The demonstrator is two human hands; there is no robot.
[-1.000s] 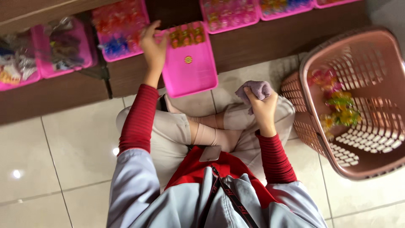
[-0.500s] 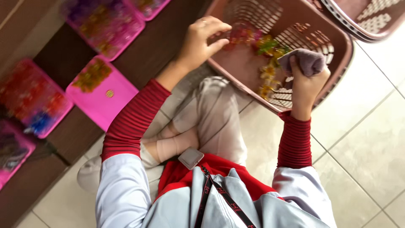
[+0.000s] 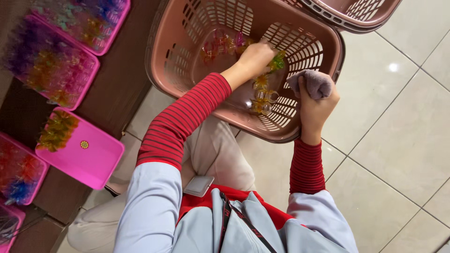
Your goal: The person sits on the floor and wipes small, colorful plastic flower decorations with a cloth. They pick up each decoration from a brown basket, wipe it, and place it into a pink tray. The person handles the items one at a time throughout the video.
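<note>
My left hand (image 3: 252,60) reaches down into a brown plastic basket (image 3: 161,56) and closes its fingers among small colourful translucent toys (image 3: 262,96) lying on the basket floor. Whether it grips one is hidden by the fingers. My right hand (image 3: 315,107) hovers at the basket's near rim, shut on a crumpled grey cloth (image 3: 313,82). Both arms wear red striped sleeves under a pale grey vest.
A second brown basket (image 3: 349,14) stands behind the first. Pink trays (image 3: 91,157) with colourful toys sit on a dark wooden shelf (image 3: 115,86) at the left. Tiled floor (image 3: 398,140) spreads to the right. I am crouched, knees under the basket's edge.
My left hand left the pink tray, swung right and went down into the basket. The view turned toward the basket. My right hand kept the cloth and moved to the rim.
</note>
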